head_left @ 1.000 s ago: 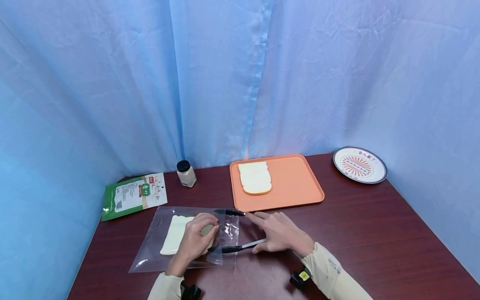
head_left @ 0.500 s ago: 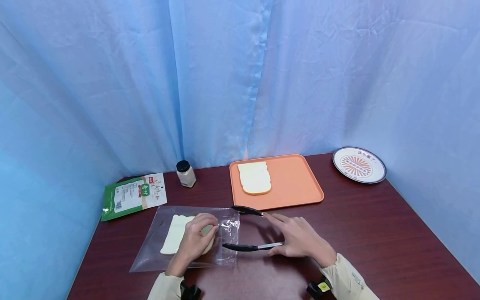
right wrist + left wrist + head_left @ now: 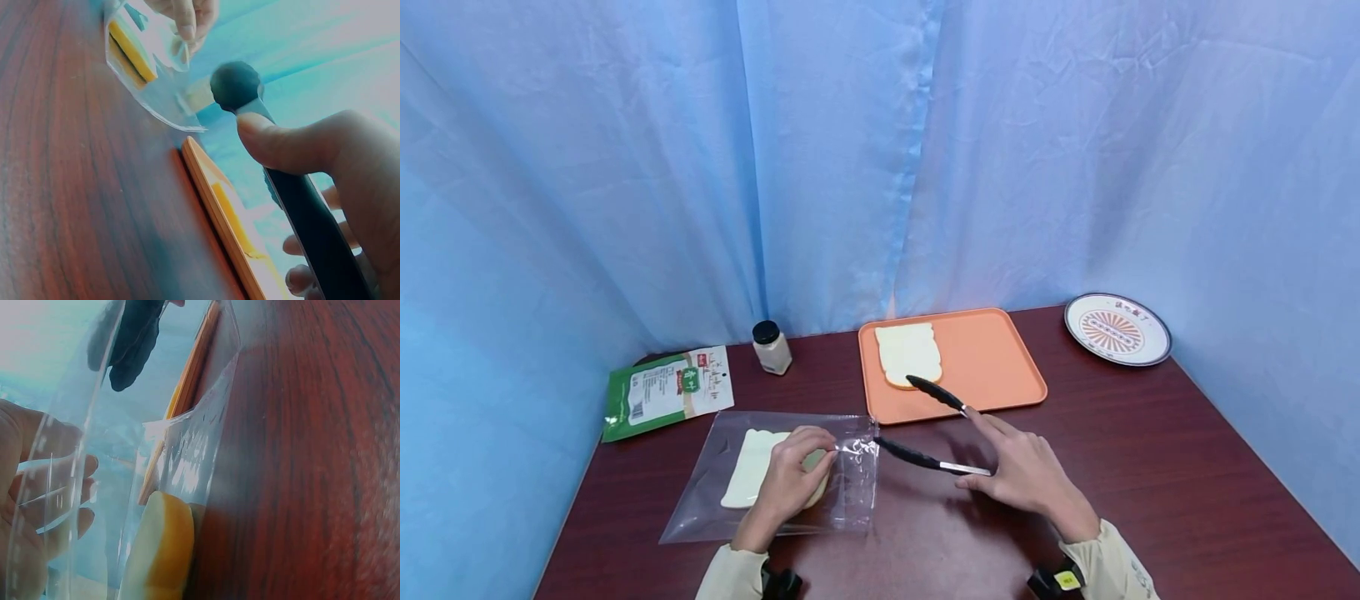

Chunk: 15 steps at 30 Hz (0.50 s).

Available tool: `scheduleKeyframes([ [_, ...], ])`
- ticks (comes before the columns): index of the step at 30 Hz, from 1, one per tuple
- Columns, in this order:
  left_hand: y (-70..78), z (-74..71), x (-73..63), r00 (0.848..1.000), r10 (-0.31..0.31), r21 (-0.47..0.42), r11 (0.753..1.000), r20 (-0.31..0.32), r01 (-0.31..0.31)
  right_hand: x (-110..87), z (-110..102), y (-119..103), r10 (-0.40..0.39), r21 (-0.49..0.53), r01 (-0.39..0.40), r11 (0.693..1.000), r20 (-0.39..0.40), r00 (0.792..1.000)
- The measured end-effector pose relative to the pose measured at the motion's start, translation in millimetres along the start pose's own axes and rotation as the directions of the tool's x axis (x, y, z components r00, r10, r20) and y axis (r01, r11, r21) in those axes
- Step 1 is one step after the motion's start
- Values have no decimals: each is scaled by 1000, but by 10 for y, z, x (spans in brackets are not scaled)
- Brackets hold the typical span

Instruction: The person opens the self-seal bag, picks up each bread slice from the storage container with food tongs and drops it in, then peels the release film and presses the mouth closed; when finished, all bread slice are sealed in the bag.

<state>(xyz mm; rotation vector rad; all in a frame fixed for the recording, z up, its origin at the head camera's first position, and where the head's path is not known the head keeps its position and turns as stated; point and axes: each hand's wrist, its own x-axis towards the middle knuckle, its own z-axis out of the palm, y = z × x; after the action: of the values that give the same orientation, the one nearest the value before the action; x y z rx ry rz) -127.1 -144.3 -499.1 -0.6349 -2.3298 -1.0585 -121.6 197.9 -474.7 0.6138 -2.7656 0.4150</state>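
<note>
A clear plastic bag (image 3: pixel 696 508) lies on the table with a slice of bread (image 3: pixel 747 471) inside it. My left hand (image 3: pixel 793 471) pinches the bag's upper layer near its mouth and holds it raised; the wrist view shows a gap above the bread. My right hand (image 3: pixel 1030 475) holds black-tipped tongs (image 3: pixel 913 456), their arms spread with nothing between them. In the head view one tong tip overlaps the near edge of a second bread slice (image 3: pixel 910 354) on an orange tray (image 3: pixel 992 358). The right wrist view shows the tongs (image 3: pixel 312 219) above the tray.
At the back left stand a small black-lidded jar (image 3: pixel 772 348) and a flat green-and-white packet (image 3: pixel 666 392). A patterned plate (image 3: pixel 1117 357) sits at the back right corner. Blue curtains (image 3: pixel 835 167) close off the back and sides of the dark table (image 3: pixel 1150 467).
My right hand has drawn the spread tongs rightward out of the bag, then swung their tips up toward the tray. The bread in the bag and my left hand have stayed put.
</note>
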Motion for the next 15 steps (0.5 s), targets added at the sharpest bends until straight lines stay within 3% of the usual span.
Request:
scheduleKeyframes([
  [8,3,1,5,1000,1,0,1000,4,-1,19,35,-17,144,-5,-144,990,-35,989],
  [15,-2,-3,-4,1000,9,1,1000,1,-9,66,83,-80,319,-14,-319,948,15,948],
])
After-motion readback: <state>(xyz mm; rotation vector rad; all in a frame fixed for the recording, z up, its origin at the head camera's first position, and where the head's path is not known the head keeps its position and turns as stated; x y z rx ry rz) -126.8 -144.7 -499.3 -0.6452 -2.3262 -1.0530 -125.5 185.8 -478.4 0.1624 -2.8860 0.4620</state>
